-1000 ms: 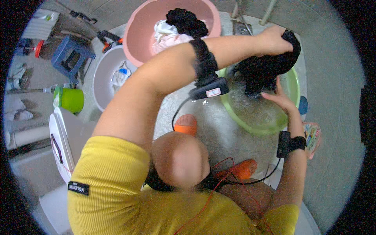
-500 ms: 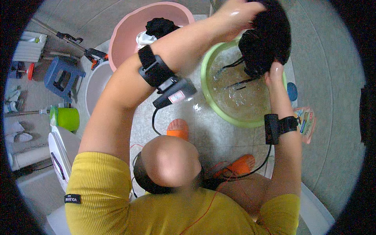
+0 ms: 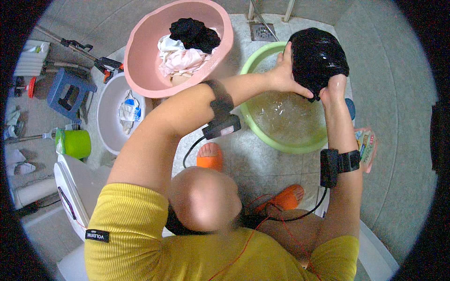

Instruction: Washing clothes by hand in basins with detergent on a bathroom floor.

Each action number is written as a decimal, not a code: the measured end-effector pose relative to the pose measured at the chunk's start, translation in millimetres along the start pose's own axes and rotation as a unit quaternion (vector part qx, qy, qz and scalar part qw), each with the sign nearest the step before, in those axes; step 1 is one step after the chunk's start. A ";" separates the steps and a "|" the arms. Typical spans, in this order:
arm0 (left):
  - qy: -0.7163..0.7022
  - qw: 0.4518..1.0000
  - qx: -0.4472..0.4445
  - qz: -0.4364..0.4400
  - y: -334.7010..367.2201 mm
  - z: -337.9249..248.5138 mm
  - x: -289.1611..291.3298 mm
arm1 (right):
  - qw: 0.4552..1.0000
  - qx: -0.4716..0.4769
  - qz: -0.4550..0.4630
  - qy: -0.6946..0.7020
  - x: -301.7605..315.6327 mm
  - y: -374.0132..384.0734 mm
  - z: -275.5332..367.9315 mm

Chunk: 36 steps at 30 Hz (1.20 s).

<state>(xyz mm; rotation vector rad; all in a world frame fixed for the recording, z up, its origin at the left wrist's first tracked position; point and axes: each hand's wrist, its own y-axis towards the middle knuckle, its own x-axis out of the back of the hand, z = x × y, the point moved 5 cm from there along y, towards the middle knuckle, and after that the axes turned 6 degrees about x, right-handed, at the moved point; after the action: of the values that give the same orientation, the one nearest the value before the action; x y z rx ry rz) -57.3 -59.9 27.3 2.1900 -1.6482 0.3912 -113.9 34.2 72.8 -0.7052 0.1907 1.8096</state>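
Observation:
A wet, glossy black garment [image 3: 319, 52] is bunched over the right far side of the green basin [image 3: 263, 133]; its exact kind cannot be made out. My left hand [image 3: 284, 77] cups its left side, the thumb stretched along the lower edge and the fingertips partly behind it. From below, my right hand [image 3: 334, 90] grips the garment's near right edge, with most of its fingers hidden in the cloth. Cloudy, rippled water [image 3: 286, 117] fills the basin beneath both hands.
A pink tub [image 3: 140, 75] holds black, white and pale pink clothes. Beside it stands a white basin [image 3: 107, 117] with a whitish-blue item inside. A floor drain [image 3: 262, 32] lies beyond the green basin. A colourful packet [image 3: 366, 147] and a blue round object [image 3: 349, 108] sit at the right.
The black garment has come down slightly and is gathered into a rounder bundle; its dangling straps no longer show. My left hand has moved down from its top to its left side.

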 end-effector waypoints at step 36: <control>-0.188 0.942 0.158 -0.229 -119.7 28.9 253.4 | 0.917 -0.145 0.334 -0.160 -54.7 -22.2 -47.3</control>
<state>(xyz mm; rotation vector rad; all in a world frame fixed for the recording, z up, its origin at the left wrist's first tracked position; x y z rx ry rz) 127.8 -260.8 96.1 2.9448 -1.2335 0.1123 -65.8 -24.1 69.3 -0.5670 -0.0755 2.6208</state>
